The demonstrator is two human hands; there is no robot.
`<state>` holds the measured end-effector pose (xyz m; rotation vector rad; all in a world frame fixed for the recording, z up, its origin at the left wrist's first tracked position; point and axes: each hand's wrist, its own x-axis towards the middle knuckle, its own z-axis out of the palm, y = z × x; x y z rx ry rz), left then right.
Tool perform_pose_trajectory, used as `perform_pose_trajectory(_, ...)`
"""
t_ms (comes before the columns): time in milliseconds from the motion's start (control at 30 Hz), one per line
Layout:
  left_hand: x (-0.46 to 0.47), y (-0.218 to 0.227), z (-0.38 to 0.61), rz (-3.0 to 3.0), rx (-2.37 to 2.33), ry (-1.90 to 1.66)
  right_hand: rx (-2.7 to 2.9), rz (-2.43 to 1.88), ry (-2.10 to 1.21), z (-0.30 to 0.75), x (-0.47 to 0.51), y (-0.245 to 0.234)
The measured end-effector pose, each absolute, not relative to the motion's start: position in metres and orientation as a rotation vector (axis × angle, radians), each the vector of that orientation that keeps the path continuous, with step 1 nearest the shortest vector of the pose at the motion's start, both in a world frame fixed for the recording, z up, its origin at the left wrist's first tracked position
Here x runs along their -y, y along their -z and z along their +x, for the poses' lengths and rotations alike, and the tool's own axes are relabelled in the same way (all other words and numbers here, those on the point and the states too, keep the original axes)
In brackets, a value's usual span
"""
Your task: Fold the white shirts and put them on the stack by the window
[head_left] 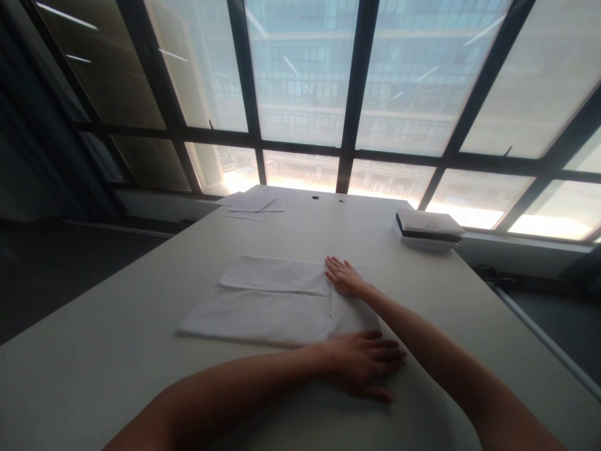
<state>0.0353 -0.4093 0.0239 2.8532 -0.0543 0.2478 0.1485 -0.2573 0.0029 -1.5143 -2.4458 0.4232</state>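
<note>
A white folded garment [263, 313] lies flat on the white table [117, 319], one folded panel lying along its far side. Small dots like buttons show near its right part. My right hand [345, 277] rests flat on the far right part of the cloth, its fingers stretched out to the left. Nearer to me, my left hand [364, 364] reaches across to the right with spread fingers, over the near right edge of the garment. Its palm faces down, and part of the cloth is hidden under it. Neither hand grips anything.
Loose white paper sheets [253, 203] lie at the far left of the table. A stack of white and black items [428, 230] stands at the far right. Past the table's far end is a large window with dark frames [347, 150]. A dark curtain [51, 125] hangs at left.
</note>
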Motion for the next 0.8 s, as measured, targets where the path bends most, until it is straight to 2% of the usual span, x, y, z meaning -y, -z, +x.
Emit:
perform_pose_trajectory(133, 0.402, -0.034, 0.032, 2.61, 0.145, -0.198, 2.205, -1.406, -0.57, 0.151, 0.244, 0.002)
perform_pose_trajectory(233, 0.379, -0.044, 0.023, 2.398, 0.05, -0.178, 1.692, -1.195, -0.824, 0.159, 0.24, 0.007)
perform_pose_trajectory(333, 0.344, -0.044, 0.012, 2.431, -0.415, -0.424, 1.157, -0.953, -1.01, 0.171, 0.235, 0.009)
perform_pose_trajectory(433, 0.313, -0.031, 0.003, 2.575, -0.891, -0.506, 0.963, -0.876, -1.088, 0.177, 0.231, 0.007)
perform_pose_trajectory(533, 0.298, -0.013, -0.002, 2.696, -1.071, -0.346, 1.095, -1.022, -1.003, 0.172, 0.234, 0.002)
perform_pose_trajectory(700, 0.295, -0.001, -0.006, 2.752, -1.22, -0.371, 1.906, -1.553, -0.477, 0.152, 0.279, -0.001)
perform_pose_trajectory(800, 0.293, -0.002, -0.007, 2.756, -1.316, -0.355, 2.131, -1.671, -0.318, 0.144, 0.328, 0.0)
